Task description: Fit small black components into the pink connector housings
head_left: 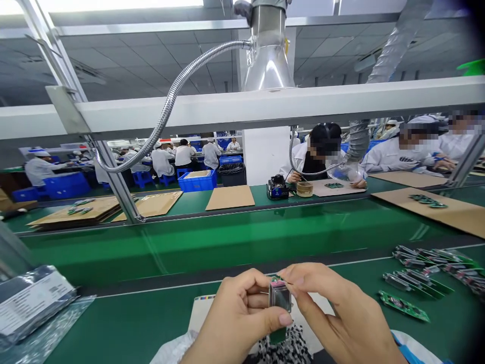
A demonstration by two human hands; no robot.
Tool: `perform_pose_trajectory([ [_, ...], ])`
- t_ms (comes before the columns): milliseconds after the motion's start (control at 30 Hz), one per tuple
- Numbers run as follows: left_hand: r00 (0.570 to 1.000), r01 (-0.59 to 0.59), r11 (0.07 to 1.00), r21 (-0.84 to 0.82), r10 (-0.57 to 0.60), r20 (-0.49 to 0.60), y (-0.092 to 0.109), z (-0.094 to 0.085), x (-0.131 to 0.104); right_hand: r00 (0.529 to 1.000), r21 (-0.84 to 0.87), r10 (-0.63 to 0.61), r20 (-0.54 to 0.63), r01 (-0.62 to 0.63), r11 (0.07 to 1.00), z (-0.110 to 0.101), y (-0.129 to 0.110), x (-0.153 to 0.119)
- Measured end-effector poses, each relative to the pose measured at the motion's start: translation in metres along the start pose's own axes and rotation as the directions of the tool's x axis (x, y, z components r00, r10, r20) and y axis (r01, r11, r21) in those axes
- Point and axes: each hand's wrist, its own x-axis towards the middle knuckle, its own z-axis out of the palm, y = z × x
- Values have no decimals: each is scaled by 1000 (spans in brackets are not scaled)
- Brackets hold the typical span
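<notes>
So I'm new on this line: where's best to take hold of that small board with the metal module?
Probably by its narrow side edges, from left and right, as the left hand and right hand do: the small board stands upright, its shiny face kept untouched.

Conveyor belt (pixel 235 237) showing deep green, white line running along it. Small module (pixel 279 296) between both hands showing grey metallic face, green board edge. Circuit boards (pixel 403 306) lying green with silver parts. Cardboard sheets (pixel 230 197) showing tan. Crate (pixel 197 180) showing blue. Workers' coats (pixel 162 162) showing white. Flexible hose (pixel 166 108) gleaming silver.
</notes>
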Motion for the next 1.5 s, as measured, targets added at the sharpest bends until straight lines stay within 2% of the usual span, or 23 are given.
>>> perform_pose_trajectory([
  [100,1000,0,1000,-9,0,-11,3,3,-4,998,-73,-47,-47,44,996,2,-1,-3],
  [267,998,-65,998,-16,65,16,3,4,-9,983,-66,-117,-142,109,992,2,-8,1],
  [500,999,-39,999,-19,39,10,3,3,-10,992,-6,-113,-56,113,994,0,-1,-11],
  [633,998,-56,998,23,56,-5,3,4,-12,997,30,-43,-71,45,999,2,1,-15],
  [800,997,-75,995,66,74,17,2,3,-14,993,0,-86,-77,86,996,2,-7,-10],
  [967,996,-84,993,83,82,26,1,2,-15,986,58,-68,-154,77,995,2,-20,6],
  [1233,999,-36,992,122,38,-14,4,5,-16,973,7,-170,-156,173,985,5,-18,7],
  [1367,999,-48,990,132,51,-15,5,7,-18,983,60,-140,-119,148,987,4,-17,6],
  [1500,998,-53,986,157,55,-9,5,7,-18,977,82,-104,-187,121,989,6,-19,8],
])
